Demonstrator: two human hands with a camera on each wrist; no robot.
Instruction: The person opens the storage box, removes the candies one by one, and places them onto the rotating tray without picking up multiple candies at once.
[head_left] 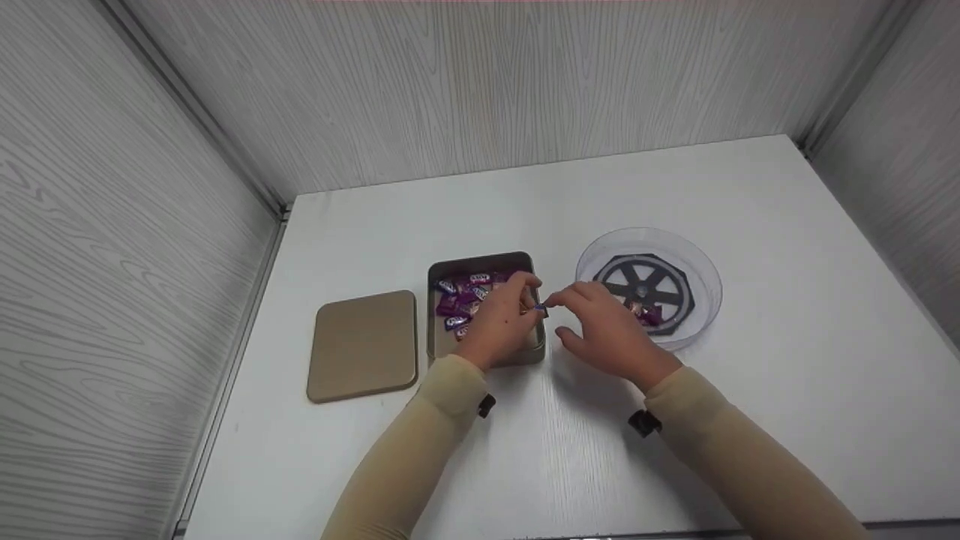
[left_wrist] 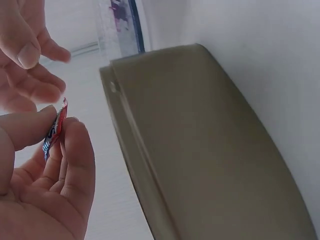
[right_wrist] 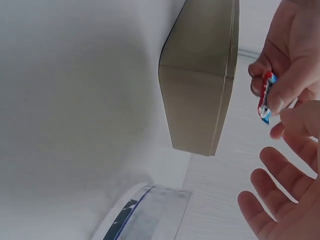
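Foreground: beige sleeves. The left hand pinches a small wrapped candy between thumb and finger, near the right rim of the rectangular metal tin; the right hand, fingers loosely spread, is just beside it. A gold-toned lid lies left.

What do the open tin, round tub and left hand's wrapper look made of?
Tin: probably metal, satin gold, judging by its soft sheen and thin lipped rim.
Round tub: likely clear, glossy plastic; its wall is see-through.
Wrapper: perhaps foil or film, shiny, with a thin crinkled end.
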